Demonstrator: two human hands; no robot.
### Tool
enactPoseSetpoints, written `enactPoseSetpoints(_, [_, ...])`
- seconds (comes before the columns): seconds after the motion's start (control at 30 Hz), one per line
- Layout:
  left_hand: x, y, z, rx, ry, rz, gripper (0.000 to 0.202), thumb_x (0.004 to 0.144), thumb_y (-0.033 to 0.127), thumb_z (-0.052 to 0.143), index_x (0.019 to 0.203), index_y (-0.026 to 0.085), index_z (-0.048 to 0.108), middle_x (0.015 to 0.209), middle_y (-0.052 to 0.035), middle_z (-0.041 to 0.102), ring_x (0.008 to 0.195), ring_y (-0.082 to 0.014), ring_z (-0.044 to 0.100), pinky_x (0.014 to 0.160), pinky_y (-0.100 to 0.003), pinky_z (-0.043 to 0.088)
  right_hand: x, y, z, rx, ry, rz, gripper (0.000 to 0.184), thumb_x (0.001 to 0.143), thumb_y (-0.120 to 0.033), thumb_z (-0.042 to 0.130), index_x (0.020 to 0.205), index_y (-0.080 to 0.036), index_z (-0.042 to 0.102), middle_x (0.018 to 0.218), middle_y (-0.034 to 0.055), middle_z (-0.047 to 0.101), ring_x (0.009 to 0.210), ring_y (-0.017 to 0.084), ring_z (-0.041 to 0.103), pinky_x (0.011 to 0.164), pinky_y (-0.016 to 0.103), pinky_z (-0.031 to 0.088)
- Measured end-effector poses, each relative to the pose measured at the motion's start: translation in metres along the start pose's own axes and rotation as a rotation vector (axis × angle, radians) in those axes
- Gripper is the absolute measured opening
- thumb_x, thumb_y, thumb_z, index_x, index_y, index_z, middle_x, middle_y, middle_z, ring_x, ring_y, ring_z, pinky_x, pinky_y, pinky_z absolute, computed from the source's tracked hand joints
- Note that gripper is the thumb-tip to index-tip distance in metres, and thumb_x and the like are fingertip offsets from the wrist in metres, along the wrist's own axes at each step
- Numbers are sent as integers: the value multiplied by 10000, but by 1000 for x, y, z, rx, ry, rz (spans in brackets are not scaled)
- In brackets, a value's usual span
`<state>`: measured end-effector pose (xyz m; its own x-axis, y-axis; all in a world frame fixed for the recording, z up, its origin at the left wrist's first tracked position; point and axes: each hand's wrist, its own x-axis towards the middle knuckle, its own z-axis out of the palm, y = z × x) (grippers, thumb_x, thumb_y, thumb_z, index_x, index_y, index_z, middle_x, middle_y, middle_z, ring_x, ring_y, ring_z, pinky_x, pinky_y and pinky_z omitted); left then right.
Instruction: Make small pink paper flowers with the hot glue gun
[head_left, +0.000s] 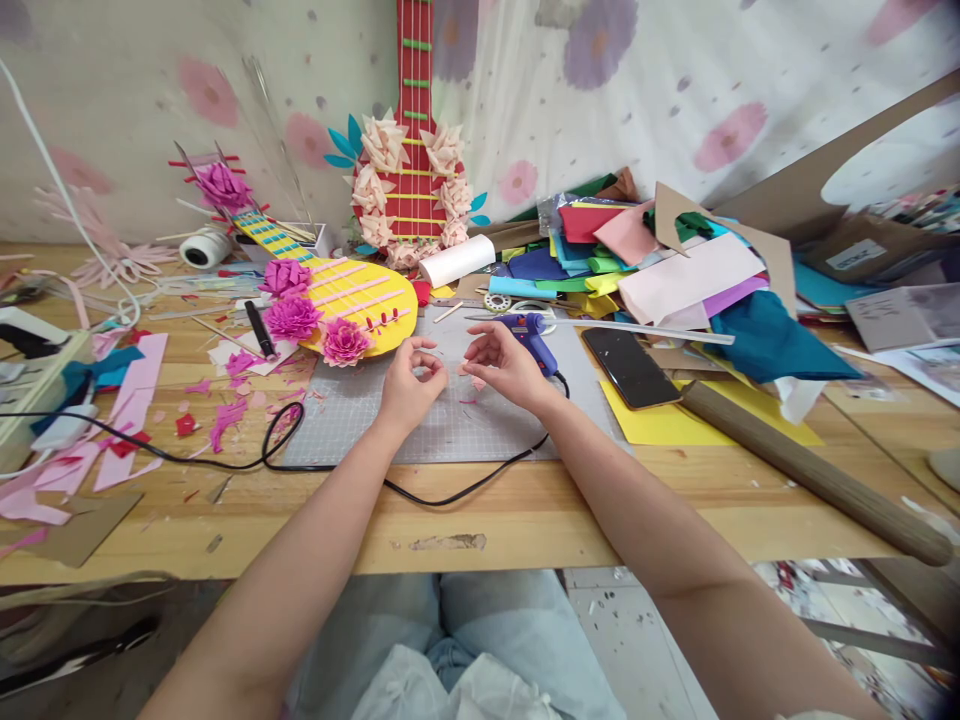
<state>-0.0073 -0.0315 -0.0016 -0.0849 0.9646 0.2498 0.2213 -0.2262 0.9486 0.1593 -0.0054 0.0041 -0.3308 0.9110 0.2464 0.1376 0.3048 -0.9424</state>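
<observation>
My left hand (409, 385) hovers over the grey cutting mat (450, 420) with its fingers curled in a pinch; whatever it holds is too small to make out. My right hand (502, 362) is just beside it, fingers bent loosely and partly spread, above small pink paper scraps. A blue glue gun (531, 335) lies right behind my right hand, its black cord (285, 445) looping across the mat. A yellow paper guitar (352, 300) with magenta paper flowers rests to the left of the mat.
A red paper guitar (411, 150) with cream flowers leans on the wall. A heap of coloured paper (660, 260) lies at the right, with a black phone (630, 365), a yellow sheet and a wooden rod (810, 470). Pink scraps litter the left table.
</observation>
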Motion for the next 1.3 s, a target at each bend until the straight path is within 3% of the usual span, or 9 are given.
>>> enactPoseSetpoints(0.17, [-1, 2, 2, -54, -83, -52, 410, 676, 271, 682, 1051, 195, 535, 876, -45, 711, 830, -169, 675, 751, -306, 526, 1, 4, 1, 44, -19, -19, 494, 688, -325, 707, 1081, -238, 419, 846, 1, 558, 704, 125, 573, 514, 222, 488])
enactPoseSetpoints(0.4, [0, 3, 2, -56, -37, -75, 307, 678, 268, 687, 957, 189, 588, 774, -35, 714, 743, -174, 685, 692, -301, 538, 1, 4, 2, 36, -16, -16, 494, 692, -340, 706, 1081, -235, 419, 851, 0, 559, 713, 121, 576, 557, 235, 503])
enactPoseSetpoints(0.57, [2, -2, 1, -99, -18, -74, 317, 701, 309, 666, 978, 192, 568, 796, -24, 698, 608, -133, 653, 631, -282, 536, 1, 2, -1, 33, -21, 23, 501, 682, -340, 698, 1082, -245, 411, 847, -4, 547, 701, 126, 566, 492, 219, 481])
enactPoseSetpoints(0.83, [1, -1, 2, -4, -53, -16, 342, 663, 257, 706, 970, 192, 568, 736, -11, 700, 677, -143, 665, 715, -296, 526, 2, 4, 3, 14, -27, -27, 454, 693, -309, 695, 1064, -229, 445, 848, 1, 567, 720, 123, 581, 576, 247, 504])
enactPoseSetpoints(0.97, [4, -3, -1, -90, 17, -88, 365, 650, 250, 703, 970, 192, 536, 735, 1, 695, 576, -131, 650, 612, -274, 530, 1, -10, -23, -66, -59, 42, 340, 673, -297, 703, 947, -201, 526, 836, 8, 597, 728, 126, 591, 669, 281, 504])
enactPoseSetpoints(1.07, [7, -5, -5, -154, 69, -152, 382, 639, 260, 714, 968, 181, 537, 724, -9, 700, 538, -134, 641, 563, -266, 520, -8, -25, -64, -294, -281, 290, 286, 635, -334, 737, 820, -176, 587, 737, 14, 615, 628, 130, 575, 601, 280, 454])
enactPoseSetpoints(1.13, [9, -7, -9, -193, 92, -181, 392, 630, 269, 723, 974, 173, 560, 737, -26, 709, 584, -150, 661, 592, -276, 527, -15, -30, -90, -437, -339, 446, 290, 664, -420, 712, 772, -174, 602, 655, 7, 594, 576, 131, 547, 556, 276, 416])
enactPoseSetpoints(1.2, [12, -9, -12, -218, 119, -194, 405, 616, 272, 734, 979, 165, 591, 768, -42, 718, 675, -170, 685, 652, -290, 538, -19, -29, -107, -579, -217, 483, 341, 686, -503, 681, 740, -177, 598, 630, 5, 576, 571, 130, 521, 540, 269, 385])
enactPoseSetpoints(1.3, [14, -11, -18, -253, 180, -204, 444, 580, 274, 756, 983, 152, 616, 784, -54, 722, 760, -192, 694, 689, -301, 541, -17, -16, -108, -741, 76, 430, 439, 655, -561, 691, 841, -171, 613, 723, 29, 617, 634, 151, 542, 566, 273, 388])
